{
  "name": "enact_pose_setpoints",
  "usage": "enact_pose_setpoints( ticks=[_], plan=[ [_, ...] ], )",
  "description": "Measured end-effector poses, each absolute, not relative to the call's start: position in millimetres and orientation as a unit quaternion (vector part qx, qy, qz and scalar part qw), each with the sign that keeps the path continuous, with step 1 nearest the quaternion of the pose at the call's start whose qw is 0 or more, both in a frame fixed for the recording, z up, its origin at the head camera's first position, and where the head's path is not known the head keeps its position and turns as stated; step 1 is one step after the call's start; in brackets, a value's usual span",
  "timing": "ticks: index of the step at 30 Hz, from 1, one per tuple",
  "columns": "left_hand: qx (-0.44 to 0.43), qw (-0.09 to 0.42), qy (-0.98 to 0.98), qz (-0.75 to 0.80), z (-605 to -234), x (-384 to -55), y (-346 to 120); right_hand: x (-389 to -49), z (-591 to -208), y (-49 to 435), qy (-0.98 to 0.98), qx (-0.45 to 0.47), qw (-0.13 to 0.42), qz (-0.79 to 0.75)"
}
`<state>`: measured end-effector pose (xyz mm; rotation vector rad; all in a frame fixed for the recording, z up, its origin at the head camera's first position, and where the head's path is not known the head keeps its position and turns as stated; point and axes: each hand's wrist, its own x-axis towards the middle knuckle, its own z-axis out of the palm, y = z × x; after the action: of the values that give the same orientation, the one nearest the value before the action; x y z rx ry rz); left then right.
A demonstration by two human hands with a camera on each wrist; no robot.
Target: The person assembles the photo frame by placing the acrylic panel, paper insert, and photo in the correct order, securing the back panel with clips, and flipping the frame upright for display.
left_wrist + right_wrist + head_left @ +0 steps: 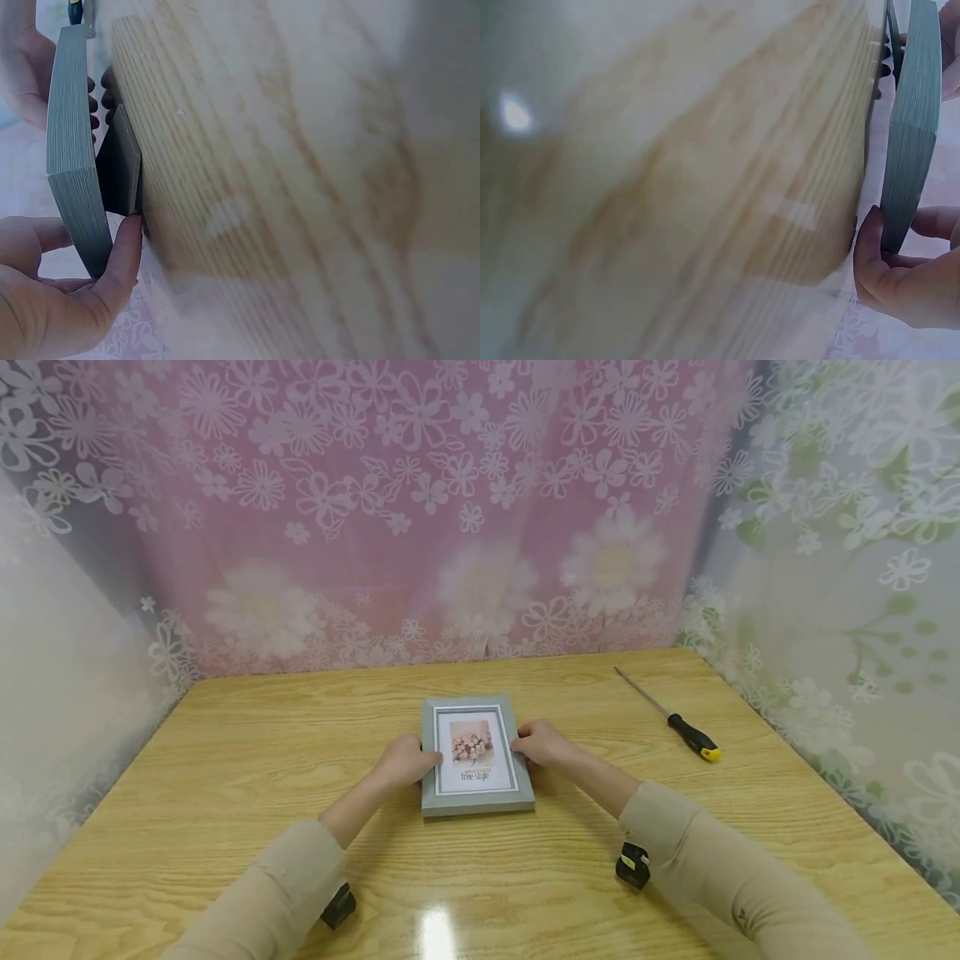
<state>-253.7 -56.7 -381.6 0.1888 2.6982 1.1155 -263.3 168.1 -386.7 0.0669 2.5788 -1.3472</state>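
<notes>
A grey-green picture frame (480, 807) lies face up in the head view, with a flower print (471, 745) behind its front and the words "free style" below. My left hand (405, 762) grips its left side, and my right hand (545, 745) grips the right side. Both wrist views show the frame pinched between thumb and fingers, its edge (911, 120) slightly above the tabletop. Beneath it, a dark support flap (120, 165) juts from the back in the left wrist view. Parts of the fingers under the frame are hidden.
A screwdriver (692, 737) with a black and yellow handle lies on the wooden table (262, 752) at the right, shaft pointing away. Flowered curtains (420, 527) stand behind the table and along both sides. Black devices (339, 907) hang under the wrists.
</notes>
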Motion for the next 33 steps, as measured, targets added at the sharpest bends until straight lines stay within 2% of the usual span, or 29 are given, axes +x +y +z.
enact_pose_setpoints(
  ticks=[21, 33],
  plan=[
    [0.071, 0.131, 0.917, 0.369, -381.0, -253.2, -60.2, -266.6, -391.4, 163.2, 0.905, 0.011, 0.126, -0.407],
    [0.069, 0.122, 0.933, 0.332, -378.4, -251.1, -59.3, -266.2, -387.9, 163.0, 0.924, -0.025, 0.12, -0.363]
  ],
)
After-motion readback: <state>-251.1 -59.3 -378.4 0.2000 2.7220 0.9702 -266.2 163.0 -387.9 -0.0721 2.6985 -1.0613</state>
